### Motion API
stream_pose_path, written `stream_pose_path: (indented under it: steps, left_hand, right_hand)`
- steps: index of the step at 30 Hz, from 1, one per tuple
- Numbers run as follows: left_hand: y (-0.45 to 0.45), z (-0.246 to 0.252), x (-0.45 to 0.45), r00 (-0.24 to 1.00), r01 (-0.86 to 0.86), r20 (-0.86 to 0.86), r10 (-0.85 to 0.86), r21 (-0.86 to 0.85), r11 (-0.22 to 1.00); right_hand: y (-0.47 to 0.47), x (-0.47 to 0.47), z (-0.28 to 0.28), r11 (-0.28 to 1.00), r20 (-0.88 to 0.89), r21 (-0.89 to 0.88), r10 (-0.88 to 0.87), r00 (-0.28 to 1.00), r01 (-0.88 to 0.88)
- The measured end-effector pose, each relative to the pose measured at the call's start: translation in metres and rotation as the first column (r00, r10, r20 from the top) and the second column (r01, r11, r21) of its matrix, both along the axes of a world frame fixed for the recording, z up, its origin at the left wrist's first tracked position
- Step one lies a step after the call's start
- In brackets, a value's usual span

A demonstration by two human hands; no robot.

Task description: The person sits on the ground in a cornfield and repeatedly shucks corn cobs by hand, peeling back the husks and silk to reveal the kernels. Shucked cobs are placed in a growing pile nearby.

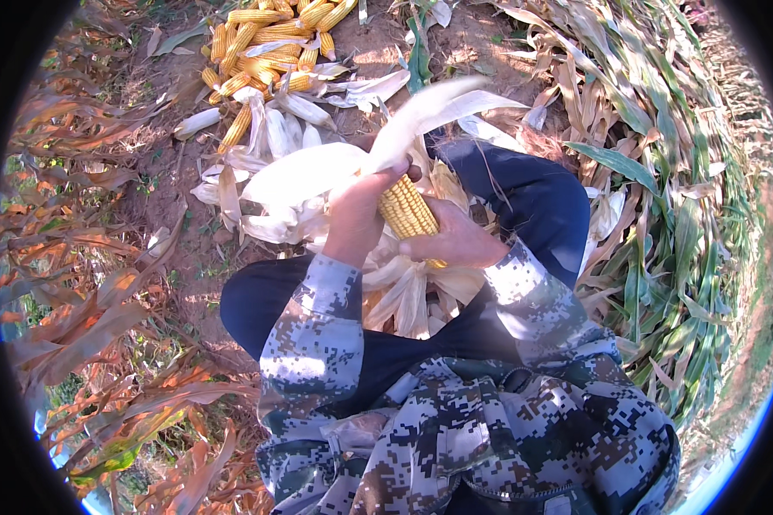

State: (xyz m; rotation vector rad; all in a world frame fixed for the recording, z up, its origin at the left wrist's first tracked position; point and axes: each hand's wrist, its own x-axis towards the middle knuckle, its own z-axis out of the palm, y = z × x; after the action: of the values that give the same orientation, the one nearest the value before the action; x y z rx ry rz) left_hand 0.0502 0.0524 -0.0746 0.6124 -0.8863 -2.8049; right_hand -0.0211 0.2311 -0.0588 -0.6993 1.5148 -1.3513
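Between my two hands is an ear of yellow corn (409, 209), its kernels bare along the visible side. My left hand (359, 206) grips the ear's far end, where pale husk leaves (415, 119) spread away from it. These leaves are blurred and partly washed out by sunlight. Lower on the ear, my right hand (454, 235) wraps around it from the right, thumb across the kernels. Loose dry husks (409, 293) lie beneath the hands, between my bent legs. My left fingertips are hidden behind the ear and husk.
A heap of husked yellow corn ears (274, 48) lies on the bare soil (187, 161) ahead. Stripped husks (290, 125) are scattered before it. Cut corn stalks (657, 212) are piled along the right; dry corn leaves (103, 257) crowd the left. My knees (547, 193) flank the work.
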Motion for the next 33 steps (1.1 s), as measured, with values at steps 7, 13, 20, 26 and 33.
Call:
stream_pose_path:
  steps: [7, 13, 20, 26, 33]
  left_hand:
    - [-0.015, -0.002, 0.007, 1.0, -0.004, 0.013, 0.005, -0.114, 0.993]
    - [-0.018, 0.016, 0.005, 0.965, -0.262, 0.023, 0.261, 0.059, 0.963]
    - [-0.028, 0.032, 0.012, 0.9, -0.398, -0.15, 0.41, 0.099, 0.912]
    - [-0.039, 0.05, 0.011, 0.811, -0.379, -0.307, 0.497, 0.371, 0.848]
    - [-0.03, 0.046, 0.008, 0.941, -0.312, -0.093, 0.326, 0.136, 0.94]
  right_hand:
    - [0.006, -0.011, -0.003, 0.967, 0.003, 0.169, 0.194, 0.981, -0.192]
    - [0.011, 0.003, -0.011, 0.964, 0.286, 0.176, 0.146, 0.947, -0.202]
    - [-0.009, 0.052, -0.034, 0.984, 0.809, -0.176, 0.157, 0.567, -0.022]
    - [-0.034, 0.107, -0.037, 0.841, 0.868, -0.455, 0.493, -0.067, 0.293]
    - [-0.05, 0.111, -0.072, 0.952, 0.966, 0.254, -0.257, -0.006, 0.17]
